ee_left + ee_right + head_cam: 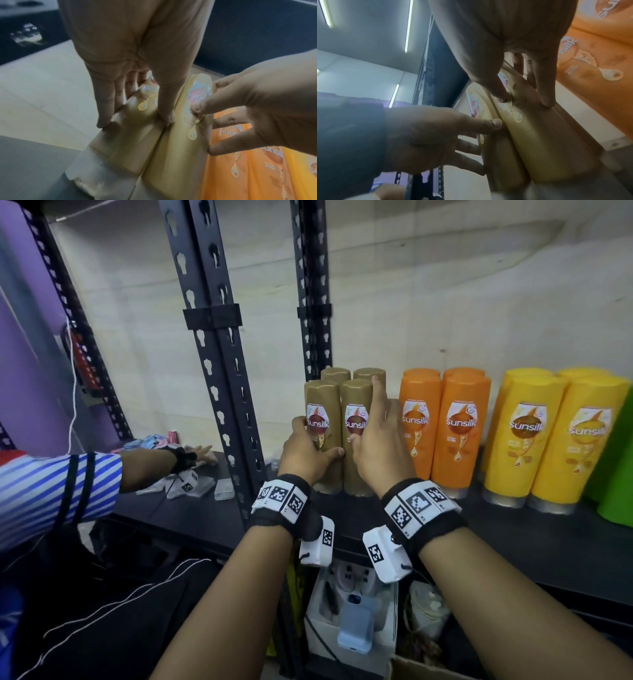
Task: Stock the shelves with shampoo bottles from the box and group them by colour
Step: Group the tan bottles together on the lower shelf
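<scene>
Head view: four gold bottles (pixel 322 436) stand upright in a two-by-two block on the black shelf (pixel 513 529), at about 12 o'clock from the wrists; the orange bottles (pixel 445 433) stand just beside them at 3 o'clock, the yellow bottles (pixel 534 440) further that way; a green container (pixel 616 474) at the frame edge.

Left hand (pixel 308 453) wraps the front-left gold bottle, thumb on its face, fingers round its outer side; right hand (pixel 380 446) holds the front-right one, thumb in front, fingers reaching up between gold and orange; both grips narrow, closed on the bottles.

Judgement: smooth glossy plastic, stiff, likely moderately heavy if full, tall on a narrow cap, so apt to tip; best taken at mid-body across the label, pressed together and slid rather than lifted.

Another person's striped sleeve (pixel 51 491) reaches in at 9 o'clock.
</scene>
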Demonstrator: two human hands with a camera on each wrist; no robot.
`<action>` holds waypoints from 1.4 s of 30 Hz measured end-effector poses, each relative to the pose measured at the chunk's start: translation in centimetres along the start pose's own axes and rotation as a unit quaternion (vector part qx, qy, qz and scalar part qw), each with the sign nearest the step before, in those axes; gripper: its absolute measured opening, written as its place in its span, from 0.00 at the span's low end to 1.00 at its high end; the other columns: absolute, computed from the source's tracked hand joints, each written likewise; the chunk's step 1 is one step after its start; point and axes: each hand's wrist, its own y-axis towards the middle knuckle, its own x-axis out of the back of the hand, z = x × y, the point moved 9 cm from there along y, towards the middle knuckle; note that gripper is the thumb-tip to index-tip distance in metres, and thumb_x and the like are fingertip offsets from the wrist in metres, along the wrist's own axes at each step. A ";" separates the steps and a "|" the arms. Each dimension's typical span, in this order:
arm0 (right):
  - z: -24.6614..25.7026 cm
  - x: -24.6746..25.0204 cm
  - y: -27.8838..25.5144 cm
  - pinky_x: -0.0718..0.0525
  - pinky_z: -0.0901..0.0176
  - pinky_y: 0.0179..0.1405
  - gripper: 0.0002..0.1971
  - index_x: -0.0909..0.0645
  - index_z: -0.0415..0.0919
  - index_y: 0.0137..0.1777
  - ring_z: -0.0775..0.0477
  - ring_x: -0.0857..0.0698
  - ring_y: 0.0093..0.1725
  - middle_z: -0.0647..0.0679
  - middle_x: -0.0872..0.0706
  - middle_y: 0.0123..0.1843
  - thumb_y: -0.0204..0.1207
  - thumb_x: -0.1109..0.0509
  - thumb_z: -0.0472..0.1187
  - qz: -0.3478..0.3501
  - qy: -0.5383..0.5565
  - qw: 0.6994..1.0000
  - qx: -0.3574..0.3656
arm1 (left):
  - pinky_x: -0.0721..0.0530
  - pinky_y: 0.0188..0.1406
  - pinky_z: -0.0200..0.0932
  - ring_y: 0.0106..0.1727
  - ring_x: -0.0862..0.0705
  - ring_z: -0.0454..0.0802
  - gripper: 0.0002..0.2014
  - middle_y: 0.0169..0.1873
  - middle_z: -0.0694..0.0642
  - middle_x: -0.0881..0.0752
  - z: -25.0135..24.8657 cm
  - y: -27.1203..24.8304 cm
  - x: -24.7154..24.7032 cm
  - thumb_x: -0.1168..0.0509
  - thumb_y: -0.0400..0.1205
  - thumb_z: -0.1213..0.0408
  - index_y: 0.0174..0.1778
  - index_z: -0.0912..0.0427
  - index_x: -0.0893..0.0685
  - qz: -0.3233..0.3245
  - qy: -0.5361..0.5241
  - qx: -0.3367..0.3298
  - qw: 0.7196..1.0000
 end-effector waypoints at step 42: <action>-2.6 -2.3 0.8 0.21 0.34 0.77 0.57 0.76 0.58 0.87 0.33 0.32 0.85 0.42 0.50 0.91 0.82 0.27 0.47 0.101 0.000 0.992 -0.074 | 0.23 0.76 0.52 0.75 0.20 0.61 0.33 0.75 0.60 0.19 0.8 1.9 -2.6 0.30 0.85 0.50 0.83 0.58 0.33 0.087 0.039 0.075 0.993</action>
